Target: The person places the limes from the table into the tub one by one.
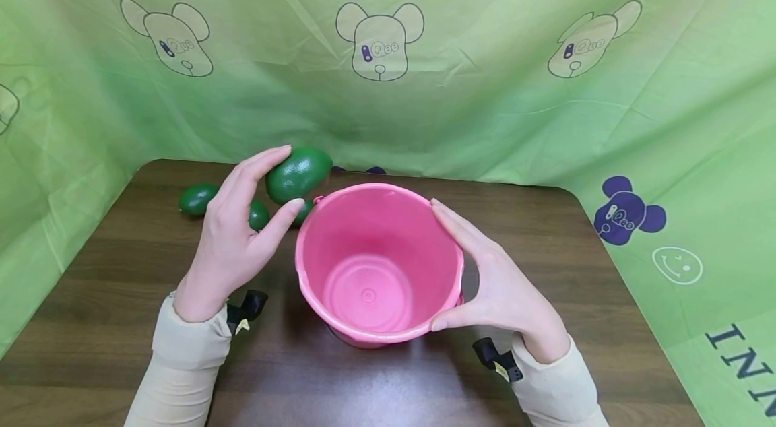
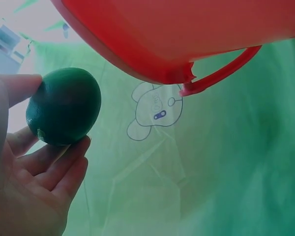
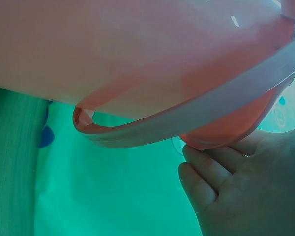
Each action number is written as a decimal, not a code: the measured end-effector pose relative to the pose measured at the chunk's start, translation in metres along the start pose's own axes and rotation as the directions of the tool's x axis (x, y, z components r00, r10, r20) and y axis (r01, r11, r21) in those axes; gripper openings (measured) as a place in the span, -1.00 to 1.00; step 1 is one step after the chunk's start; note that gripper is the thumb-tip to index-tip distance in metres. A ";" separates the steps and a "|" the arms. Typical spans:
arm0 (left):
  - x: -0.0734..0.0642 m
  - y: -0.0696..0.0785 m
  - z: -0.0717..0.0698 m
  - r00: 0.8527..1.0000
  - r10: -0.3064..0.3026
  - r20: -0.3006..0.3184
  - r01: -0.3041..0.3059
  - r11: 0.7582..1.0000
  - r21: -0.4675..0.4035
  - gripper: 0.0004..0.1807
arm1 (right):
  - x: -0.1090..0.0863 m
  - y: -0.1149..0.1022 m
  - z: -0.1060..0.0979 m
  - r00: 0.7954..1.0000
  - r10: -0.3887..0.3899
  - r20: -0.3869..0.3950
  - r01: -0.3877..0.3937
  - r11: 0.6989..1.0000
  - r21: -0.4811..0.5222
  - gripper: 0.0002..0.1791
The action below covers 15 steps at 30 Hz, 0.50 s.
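My left hand (image 1: 233,232) holds a glossy dark green avocado (image 1: 299,174) between thumb and fingers, beside the left rim of a pink bucket (image 1: 378,225). In the left wrist view, the avocado (image 2: 66,105) sits at the fingertips, apart from the bucket (image 2: 152,44). The bucket's mouth faces up toward the head camera and its round inner base shows. My right hand (image 1: 494,279) grips the bucket's right rim, fingers at the far side and thumb at the near side. Its handle (image 3: 187,115) hangs down along the outer wall in the right wrist view.
More green avocados lie on the brown wooden table (image 1: 121,306) behind my left hand: one at the far left (image 1: 198,199), another (image 1: 259,215) partly covered by the hand. A third (image 1: 303,213) is partly hidden by the bucket. A green printed cloth (image 1: 473,117) surrounds the table.
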<state>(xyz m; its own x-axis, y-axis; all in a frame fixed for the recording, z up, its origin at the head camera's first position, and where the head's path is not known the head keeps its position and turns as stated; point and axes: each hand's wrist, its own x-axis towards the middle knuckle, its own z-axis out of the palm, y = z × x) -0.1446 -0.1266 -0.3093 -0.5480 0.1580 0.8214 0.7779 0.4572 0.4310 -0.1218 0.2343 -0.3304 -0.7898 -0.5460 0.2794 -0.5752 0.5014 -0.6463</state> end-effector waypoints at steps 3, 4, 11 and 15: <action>0.001 0.003 0.002 1.000 0.014 0.002 -0.014 1.000 -0.005 -0.34 | -0.001 0.000 0.000 1.000 0.003 -0.002 -0.003 1.000 0.000 0.56; 0.001 0.003 0.002 1.000 0.020 0.006 -0.020 1.000 -0.010 -0.35 | -0.001 0.000 0.000 1.000 0.003 -0.002 -0.003 1.000 0.000 0.56; -0.002 0.005 0.010 0.996 0.019 0.087 -0.014 0.998 -0.057 -0.38 | -0.001 0.000 0.000 1.000 -0.008 -0.009 0.008 1.000 0.000 0.56; -0.005 0.007 0.014 0.989 -0.005 0.151 0.016 0.997 -0.075 -0.38 | -0.001 -0.001 0.002 1.000 -0.008 -0.009 0.008 1.000 0.002 0.56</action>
<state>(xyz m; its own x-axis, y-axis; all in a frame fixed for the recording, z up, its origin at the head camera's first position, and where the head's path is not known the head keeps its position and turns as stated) -0.1409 -0.1117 -0.3162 -0.5919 0.2861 0.7535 0.7897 0.3929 0.4712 -0.1204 0.2334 -0.3312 -0.7872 -0.5437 0.2910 -0.5811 0.4959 -0.6453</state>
